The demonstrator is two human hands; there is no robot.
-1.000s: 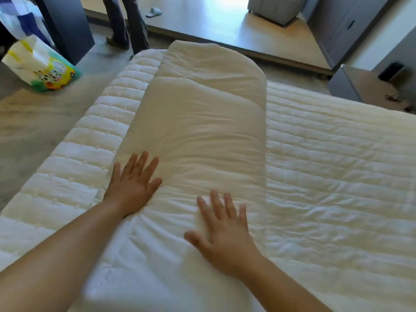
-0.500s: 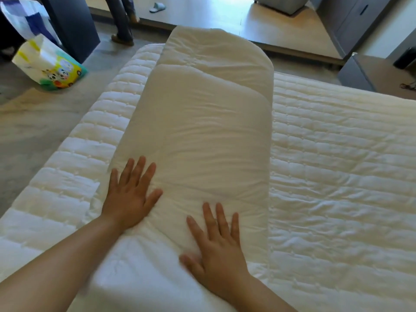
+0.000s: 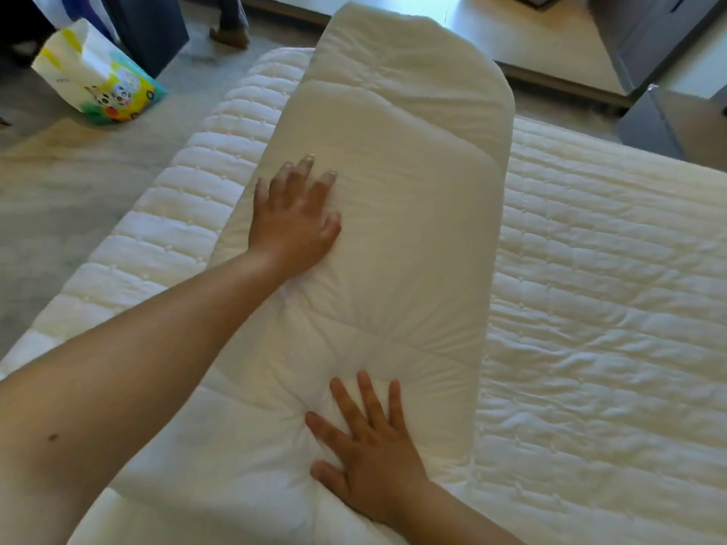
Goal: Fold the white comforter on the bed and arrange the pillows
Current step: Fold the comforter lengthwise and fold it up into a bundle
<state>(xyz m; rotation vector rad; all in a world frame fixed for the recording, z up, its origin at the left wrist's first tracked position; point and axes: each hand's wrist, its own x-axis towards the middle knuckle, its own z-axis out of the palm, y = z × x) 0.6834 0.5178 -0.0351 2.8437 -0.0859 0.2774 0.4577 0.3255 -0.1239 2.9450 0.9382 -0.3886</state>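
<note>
Taking the folded white comforter [image 3: 393,214] as the landmark: well off to its left on the grey floor [image 3: 59,190] sits a colourful printed bag [image 3: 98,76], and a shoe [image 3: 230,35] of someone standing shows just beyond the comforter's far left corner. The comforter itself lies as a long, narrow, layered strip along the left part of the quilted mattress [image 3: 609,289], its far end hanging a little past the mattress edge. The left hand [image 3: 293,222] lies on the comforter's left side about halfway up, fingers spread and palm flat, gripping nothing; it looks set there to press air out and hold the layers from sliding. Nearer the camera, the right hand [image 3: 369,454] is likewise flat with fingers apart, pushed into the strip's near end so that creases radiate from it, most likely pinning that end while the other hand flattens. To the right of the comforter the mattress is bare quilting, and a grey cabinet [image 3: 653,123] stands beyond the bed's far right. No pillows are in view, so that part seems not yet begun.
</note>
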